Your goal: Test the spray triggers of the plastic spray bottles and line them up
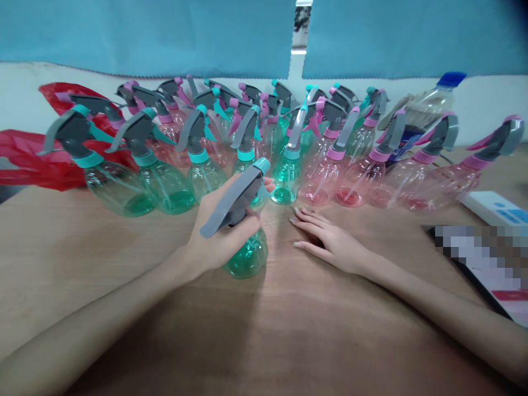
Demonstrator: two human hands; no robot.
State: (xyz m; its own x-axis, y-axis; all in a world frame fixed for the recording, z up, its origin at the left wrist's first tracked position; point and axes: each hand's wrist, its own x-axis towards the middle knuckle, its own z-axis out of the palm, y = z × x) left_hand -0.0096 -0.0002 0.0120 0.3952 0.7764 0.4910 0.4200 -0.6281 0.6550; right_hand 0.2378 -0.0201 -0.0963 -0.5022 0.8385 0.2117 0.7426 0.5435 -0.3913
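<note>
My left hand (214, 225) is wrapped round the neck of a green spray bottle (247, 256) with a grey and turquoise trigger head. That bottle is in front of the other bottles, near the middle of the wooden table (284, 319). My right hand (330, 242) lies on the tabletop to the right of it, fingers stretched out and holding nothing. Just beyond my hands stands a front row of spray bottles, such as a green one (285, 181) with a turquoise collar and a pink one (322, 181) with a pink collar.
More spray bottles crowd behind the front row. Red plastic bags (45, 165) lie at the left. A large clear bottle with a blue cap (451, 80) stands back right. At the right edge are a white box (495, 206) and a dark-edged flat item (466, 264), partly blurred. A blue curtain (165, 38) hangs behind.
</note>
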